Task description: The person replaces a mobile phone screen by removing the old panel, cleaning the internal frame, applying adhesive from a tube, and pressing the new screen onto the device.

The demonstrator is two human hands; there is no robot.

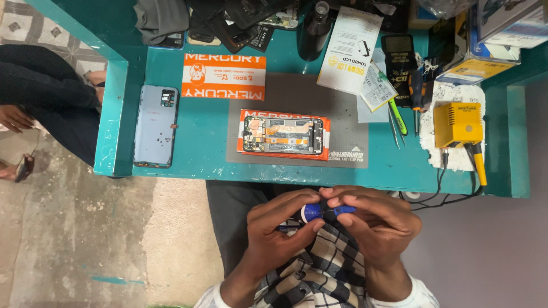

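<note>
A small blue screwdriver [321,212] is pinched above the lap between the left hand [279,228] and right hand [371,219], both closed narrowly on it. It is judged light, stiff and slippery (best gripped by the handle). Farther off, an opened phone [283,136] lies on a grey mat [342,108].

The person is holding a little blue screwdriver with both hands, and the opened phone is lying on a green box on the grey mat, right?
Not quite. The head view shows the opened phone lying on an orange box, not a green one. The rest holds: the box sits on the grey mat, and the left hand and right hand both hold the little blue screwdriver.
</note>
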